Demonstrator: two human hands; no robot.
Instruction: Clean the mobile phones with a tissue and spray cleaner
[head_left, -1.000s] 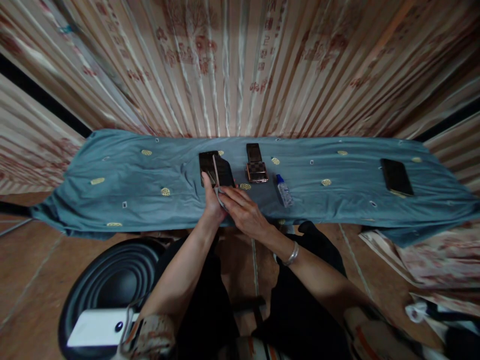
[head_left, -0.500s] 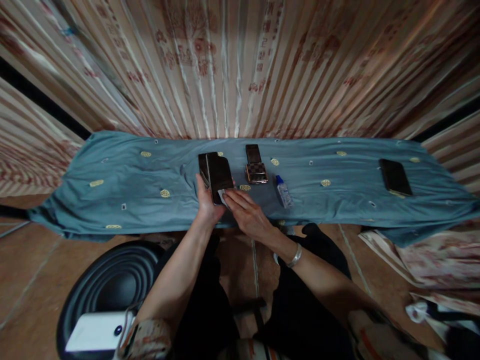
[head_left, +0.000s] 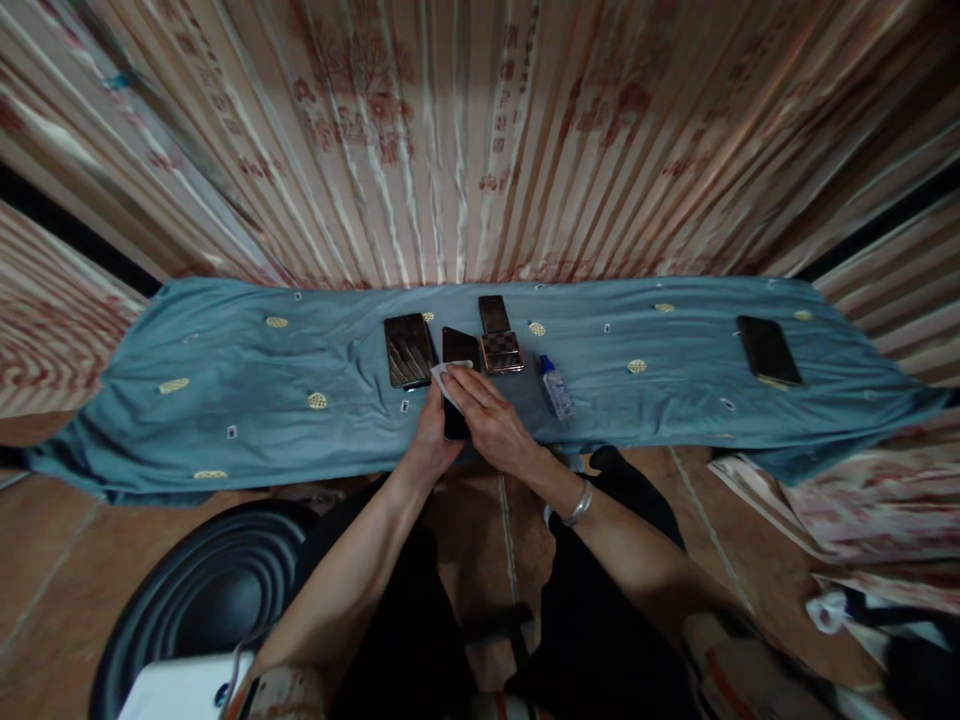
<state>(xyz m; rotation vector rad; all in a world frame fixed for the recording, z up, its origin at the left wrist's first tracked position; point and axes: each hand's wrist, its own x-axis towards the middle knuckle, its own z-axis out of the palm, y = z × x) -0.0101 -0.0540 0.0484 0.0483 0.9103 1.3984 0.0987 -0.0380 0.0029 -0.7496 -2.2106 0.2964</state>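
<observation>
My left hand (head_left: 431, 436) is closed round the lower part of a dark smartphone (head_left: 459, 345), held over the near part of the cloth-covered table. With its fingers together, my right hand (head_left: 491, 415) presses a small white cloth (head_left: 444, 376) against the phone's screen. Part of the phone is hidden under the cloth and fingers. To the left lies another dark phone (head_left: 409, 350) with a streaky glossy surface. Just beyond my right hand is an open flip-style device (head_left: 500, 350) with a checkered part. A small clear bottle with a blue cap (head_left: 556, 388) lies to its right.
A teal patterned cloth (head_left: 247, 380) covers the long table. Another dark phone (head_left: 769, 350) lies far right. Striped curtains (head_left: 450, 140) hang behind. A black round stool (head_left: 217, 580) stands lower left, with a white box-like object (head_left: 180, 690) on it.
The held phone has turned more upright and moved slightly right, apart from the phone lying on the table. The white cloth has moved up the screen under my right fingers. The view has shifted slightly.
</observation>
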